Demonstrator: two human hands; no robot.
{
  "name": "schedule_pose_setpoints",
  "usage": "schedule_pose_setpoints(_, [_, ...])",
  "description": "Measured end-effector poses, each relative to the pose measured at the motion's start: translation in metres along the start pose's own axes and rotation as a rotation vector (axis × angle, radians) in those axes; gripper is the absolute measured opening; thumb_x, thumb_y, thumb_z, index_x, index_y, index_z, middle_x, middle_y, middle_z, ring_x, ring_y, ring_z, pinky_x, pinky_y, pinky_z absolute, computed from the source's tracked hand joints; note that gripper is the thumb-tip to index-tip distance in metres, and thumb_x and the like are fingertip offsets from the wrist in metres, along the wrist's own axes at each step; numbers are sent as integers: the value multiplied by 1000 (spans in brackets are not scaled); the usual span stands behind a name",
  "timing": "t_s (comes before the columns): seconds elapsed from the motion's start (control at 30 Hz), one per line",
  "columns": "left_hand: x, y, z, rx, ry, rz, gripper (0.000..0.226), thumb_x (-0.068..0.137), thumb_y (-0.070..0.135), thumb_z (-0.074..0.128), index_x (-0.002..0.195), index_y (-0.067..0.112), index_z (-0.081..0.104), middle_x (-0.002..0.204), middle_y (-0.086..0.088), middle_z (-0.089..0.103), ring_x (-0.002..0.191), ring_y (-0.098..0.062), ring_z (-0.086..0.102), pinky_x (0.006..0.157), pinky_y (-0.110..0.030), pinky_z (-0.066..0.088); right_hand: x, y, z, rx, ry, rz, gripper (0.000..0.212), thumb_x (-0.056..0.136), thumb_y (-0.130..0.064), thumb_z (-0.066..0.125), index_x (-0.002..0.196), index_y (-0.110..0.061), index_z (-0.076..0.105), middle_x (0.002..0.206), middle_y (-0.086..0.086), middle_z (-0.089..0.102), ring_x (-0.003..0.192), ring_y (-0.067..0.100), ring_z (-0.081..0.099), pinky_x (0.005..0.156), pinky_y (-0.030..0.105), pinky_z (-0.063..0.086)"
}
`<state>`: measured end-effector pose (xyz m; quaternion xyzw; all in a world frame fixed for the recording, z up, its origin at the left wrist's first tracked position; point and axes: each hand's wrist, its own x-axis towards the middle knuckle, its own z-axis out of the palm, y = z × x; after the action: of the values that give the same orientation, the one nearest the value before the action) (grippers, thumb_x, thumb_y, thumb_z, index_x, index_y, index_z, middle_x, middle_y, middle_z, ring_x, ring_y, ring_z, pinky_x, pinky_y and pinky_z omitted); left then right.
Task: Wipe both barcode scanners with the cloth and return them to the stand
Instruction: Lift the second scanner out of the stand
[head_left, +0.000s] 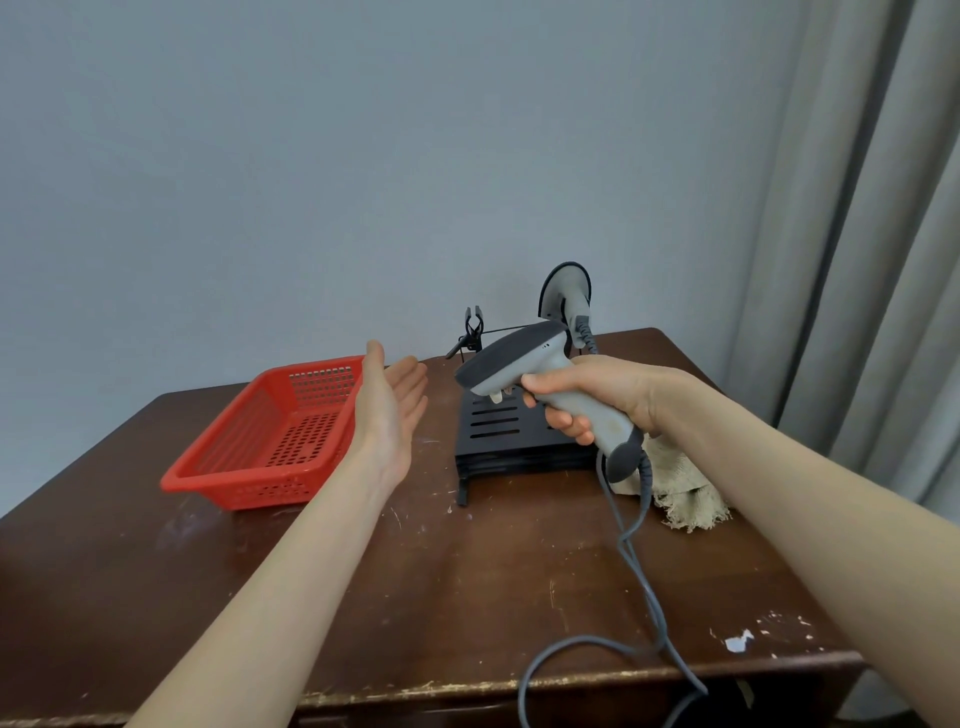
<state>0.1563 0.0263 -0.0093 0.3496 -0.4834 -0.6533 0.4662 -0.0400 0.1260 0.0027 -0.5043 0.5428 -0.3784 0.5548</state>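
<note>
Apparently at the pick-up stage of the first wipe: gripping one barcode scanner (511, 364) by its grey handle in the right hand (582, 400), fingers wrapped fully round it, and holding it in the air just above the front of the black slatted stand (493, 421). Keeping the left hand (395, 400) empty and released, palm turned inward and fingers straight, hovering left of the stand, between it and the red basket (244, 436). Not yet touching the cloth (680, 493), a frayed beige rag crumpled on the table (415, 597) just right of the stand and partly hidden under the right wrist. Judged next: fetching that cloth, probably by reaching the free hand across the front of the stand or by passing the scanner over first, then rubbing head, window and handle before seating it back on the stand. Worth minding the grey cable (645, 478), trailing from the handle's dark butt, looping down in front of the stand and off the table's near edge, likely to drag or snag on turning. Looks like hard, smooth plastic: pale grey body, charcoal cap over a broad head pointing left, light trigger beneath, faint yellowish marks on the handle. Leaving the second scanner (569, 296), seemingly of the same make, upright at the far right of the stand, head up, coiled lead below; seated on the stand or just behind it, cannot tell
</note>
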Motion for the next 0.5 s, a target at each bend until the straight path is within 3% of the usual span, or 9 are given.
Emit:
schedule_pose_setpoints(0.13, [0, 0, 0, -1, -7, -5, 68, 98, 55, 27, 137, 2, 45, 141, -13, 50, 130, -21, 47, 110, -33, 35, -1, -1, 1, -54, 25, 6, 32, 80, -43, 64, 86, -13, 56, 54, 0, 46, 44, 10, 40, 43, 20, 37])
schedule_pose_setpoints(0.4, [1, 0, -1, -6, -17, -29, 70, 98, 57, 27, 138, 2, 44, 141, -13, 49, 130, -21, 47, 112, -34, 33, 0, -1, 2, -59, 51, -19, 48, 87, -39, 61, 118, -3, 59, 52, 1, 47, 43, 10, 41, 43, 20, 38])
schedule_pose_setpoints(0.5, [2, -1, -1, -8, -21, -35, 71, 97, 57, 27, 138, 2, 44, 141, -13, 49, 130, -21, 47, 112, -34, 33, 0, -2, 1, -61, 44, -22, 45, 88, -39, 61, 115, -4, 61, 52, 1, 47, 44, 10, 41, 44, 20, 37])
